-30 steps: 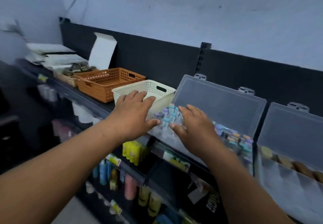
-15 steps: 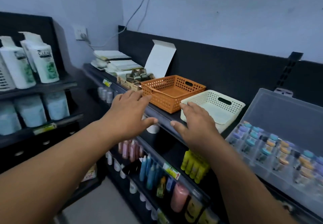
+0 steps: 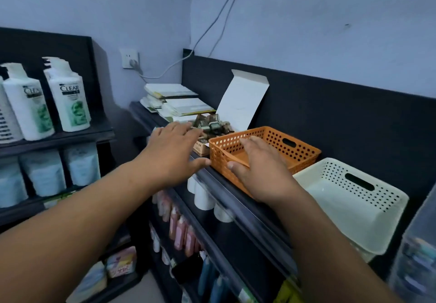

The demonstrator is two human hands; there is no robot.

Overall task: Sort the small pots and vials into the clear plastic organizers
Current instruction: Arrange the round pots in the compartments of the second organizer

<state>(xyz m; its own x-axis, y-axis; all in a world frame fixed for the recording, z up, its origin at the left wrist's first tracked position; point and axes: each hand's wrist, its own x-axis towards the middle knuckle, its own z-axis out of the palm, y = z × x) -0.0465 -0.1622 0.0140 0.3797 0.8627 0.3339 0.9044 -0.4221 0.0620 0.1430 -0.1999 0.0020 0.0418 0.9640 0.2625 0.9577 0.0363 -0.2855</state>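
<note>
Both hands reach over the shelf (image 3: 238, 200), fingers straight, each grip slack and empty: the left hand (image 3: 172, 158) before the box (image 3: 243, 102) of small pots (image 3: 213, 125), the right hand (image 3: 262, 172) over the orange basket (image 3: 297, 149). The clear organizer (image 3: 417, 262) sits blurred at far right.

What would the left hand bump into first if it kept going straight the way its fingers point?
Probably the small pots in the open cardboard box: the left hand aims right at them, beside the orange basket. Depth is unclear, so it might pass just above them.
</note>
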